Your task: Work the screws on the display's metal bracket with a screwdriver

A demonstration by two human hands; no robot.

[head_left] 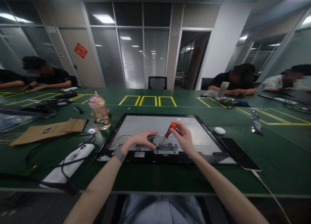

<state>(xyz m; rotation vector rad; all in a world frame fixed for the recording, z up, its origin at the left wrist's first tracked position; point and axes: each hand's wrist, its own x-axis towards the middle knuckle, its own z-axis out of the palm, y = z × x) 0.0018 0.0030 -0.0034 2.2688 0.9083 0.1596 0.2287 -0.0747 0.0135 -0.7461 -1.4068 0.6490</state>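
My right hand [182, 136] pinches the handle of an orange and black screwdriver [169, 131]. Its thin shaft slants down to the left, the tip at a metal bracket [166, 149] with connectors on it; whether it sits in a screw is too small to tell. The bracket lies at the near edge of a large flat display panel [136, 123], grey-backed with a black frame, lying flat on the table. On the left side of the bracket, my left hand [143, 138] is spread with thumb and fingers apart, over a dark board it partly hides. A watch [119, 154] is on that wrist.
Left of the panel are a pink-lidded bottle [99, 112], a brown paper bag [52, 130] and a white power strip [70, 164] with black cables. A white earbud case [219, 130] and a phone [239, 152] on a cable lie to the right. Several people sit across the green table [155, 178].
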